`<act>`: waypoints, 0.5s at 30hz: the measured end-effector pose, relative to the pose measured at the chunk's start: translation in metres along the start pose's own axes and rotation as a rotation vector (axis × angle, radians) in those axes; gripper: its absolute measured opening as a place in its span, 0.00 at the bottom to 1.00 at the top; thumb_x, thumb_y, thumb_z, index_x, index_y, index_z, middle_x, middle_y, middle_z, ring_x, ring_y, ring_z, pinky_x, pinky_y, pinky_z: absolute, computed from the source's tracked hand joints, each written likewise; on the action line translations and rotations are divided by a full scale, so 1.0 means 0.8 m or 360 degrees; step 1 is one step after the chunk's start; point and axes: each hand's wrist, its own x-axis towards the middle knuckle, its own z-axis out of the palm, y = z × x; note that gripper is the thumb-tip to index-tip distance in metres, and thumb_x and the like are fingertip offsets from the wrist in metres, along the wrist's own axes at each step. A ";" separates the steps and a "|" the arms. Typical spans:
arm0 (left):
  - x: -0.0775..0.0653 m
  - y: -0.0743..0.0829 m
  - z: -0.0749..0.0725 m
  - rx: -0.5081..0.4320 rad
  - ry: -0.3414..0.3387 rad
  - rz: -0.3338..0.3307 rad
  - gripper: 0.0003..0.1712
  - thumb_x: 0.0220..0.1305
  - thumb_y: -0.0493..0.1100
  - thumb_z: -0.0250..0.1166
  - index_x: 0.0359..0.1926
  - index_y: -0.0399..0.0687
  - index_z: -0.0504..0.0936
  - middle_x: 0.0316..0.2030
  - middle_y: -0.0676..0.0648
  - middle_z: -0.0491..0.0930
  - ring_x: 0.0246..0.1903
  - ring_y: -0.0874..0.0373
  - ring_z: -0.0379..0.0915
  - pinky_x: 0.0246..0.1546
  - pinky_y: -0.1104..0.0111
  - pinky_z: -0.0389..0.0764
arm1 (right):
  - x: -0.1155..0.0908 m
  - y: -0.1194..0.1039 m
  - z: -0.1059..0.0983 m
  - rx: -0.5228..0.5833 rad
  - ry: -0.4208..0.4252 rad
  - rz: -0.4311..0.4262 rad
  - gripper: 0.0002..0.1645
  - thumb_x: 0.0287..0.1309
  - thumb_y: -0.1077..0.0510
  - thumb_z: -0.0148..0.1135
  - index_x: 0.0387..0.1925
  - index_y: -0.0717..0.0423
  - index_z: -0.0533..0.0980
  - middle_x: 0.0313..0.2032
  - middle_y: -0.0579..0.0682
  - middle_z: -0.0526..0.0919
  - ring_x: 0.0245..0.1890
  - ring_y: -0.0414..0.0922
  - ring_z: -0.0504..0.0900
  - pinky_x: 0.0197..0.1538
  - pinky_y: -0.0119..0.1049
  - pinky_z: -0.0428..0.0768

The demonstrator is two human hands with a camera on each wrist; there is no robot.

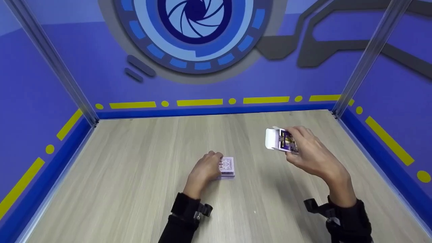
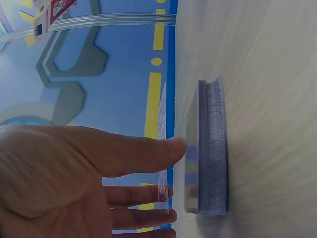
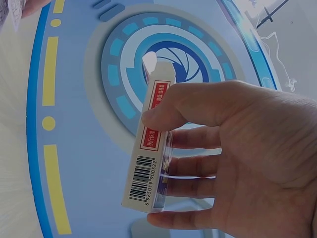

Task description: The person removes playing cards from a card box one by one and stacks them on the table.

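Note:
My left hand (image 1: 205, 167) is low over the middle of the table and pinches a thin playing card (image 1: 227, 164) with a patterned back. In the left wrist view this card (image 2: 162, 119) shows nearly edge-on between thumb and fingers, apart from the deck of cards (image 2: 213, 148) stacked on the table. My right hand (image 1: 312, 155) grips a small card box (image 1: 272, 138) above the table's right side. The box's white end flap stands open toward the left. In the right wrist view its side (image 3: 141, 181) carries a red label and a barcode; what is inside is hidden.
The wood-grain table (image 1: 135, 189) is bounded by a blue back wall (image 1: 202, 91) and by blue side walls at left and right. Metal posts (image 1: 368, 50) stand at the back corners. A tiny white speck lies on the table in front of the deck.

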 end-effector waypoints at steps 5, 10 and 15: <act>0.003 -0.003 0.007 0.0000 -0.0025 0.0003 0.33 0.52 0.27 0.70 0.62 0.36 0.79 0.49 0.38 0.79 0.47 0.46 0.76 0.54 0.53 0.78 | -0.001 0.000 0.000 0.0004 -0.0002 -0.0011 0.36 0.51 0.68 0.68 0.64 0.66 0.70 0.57 0.62 0.75 0.50 0.55 0.76 0.47 0.51 0.78; 0.005 -0.005 0.011 0.0007 -0.0048 0.0012 0.33 0.51 0.27 0.70 0.62 0.36 0.79 0.47 0.39 0.79 0.45 0.47 0.76 0.53 0.54 0.78 | -0.001 0.000 -0.001 0.0014 -0.0014 -0.0004 0.36 0.52 0.67 0.69 0.64 0.66 0.70 0.57 0.63 0.75 0.50 0.55 0.75 0.48 0.51 0.77; 0.006 -0.005 0.013 0.0019 -0.0076 -0.0002 0.33 0.49 0.27 0.72 0.60 0.35 0.80 0.44 0.40 0.79 0.43 0.48 0.74 0.51 0.55 0.79 | -0.001 -0.001 -0.001 0.0015 -0.0022 0.0008 0.36 0.53 0.67 0.70 0.64 0.66 0.70 0.57 0.62 0.75 0.50 0.55 0.75 0.48 0.51 0.77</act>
